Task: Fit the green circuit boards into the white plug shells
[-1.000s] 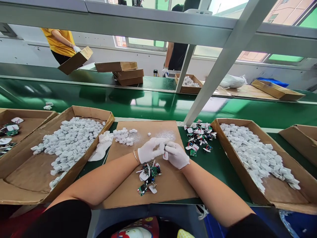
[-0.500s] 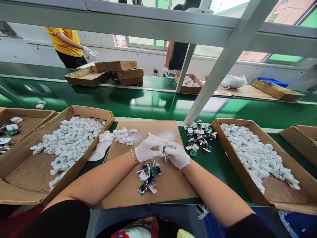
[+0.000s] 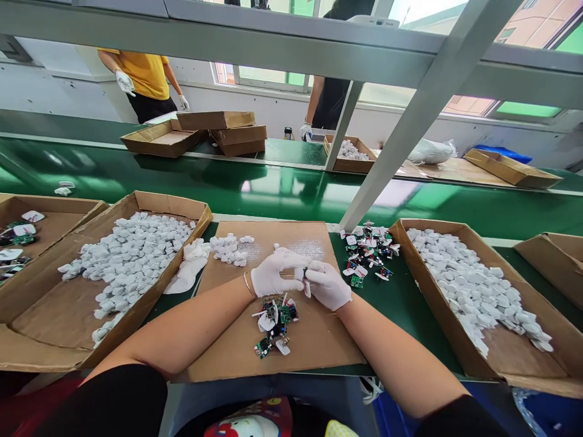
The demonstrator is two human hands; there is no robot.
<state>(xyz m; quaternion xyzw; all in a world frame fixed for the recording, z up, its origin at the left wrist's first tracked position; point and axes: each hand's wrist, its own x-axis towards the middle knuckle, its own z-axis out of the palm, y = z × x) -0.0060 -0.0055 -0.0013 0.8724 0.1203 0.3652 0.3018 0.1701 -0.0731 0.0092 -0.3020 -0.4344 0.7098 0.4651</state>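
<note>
My left hand (image 3: 276, 272) and my right hand (image 3: 327, 284), both in white gloves, meet over a cardboard sheet (image 3: 319, 340). Pinched in the right fingers is a small circuit board (image 3: 305, 274), dark at its edge, with a white tab hanging below. The left thumb and fingers close on a small white piece (image 3: 299, 274) against the board; fingers partly hide both. Just below lies a pile of green circuit boards (image 3: 276, 321) with white tabs. Small white plastic pieces (image 3: 230, 250) sit beyond my left hand.
Cardboard trays of white pieces stand left (image 3: 13, 358) and right (image 3: 537, 370). More circuit boards (image 3: 368, 249) lie right of the sheet, near a slanted metal post (image 3: 410, 115). Behind the green conveyor belt (image 3: 204, 182), two people stand by stacked cardboard trays (image 3: 234, 135).
The board in my right fingers has turned, and its white tab shows more. My hands stay in nearly the same spot. The person in yellow has shifted right and turned.
</note>
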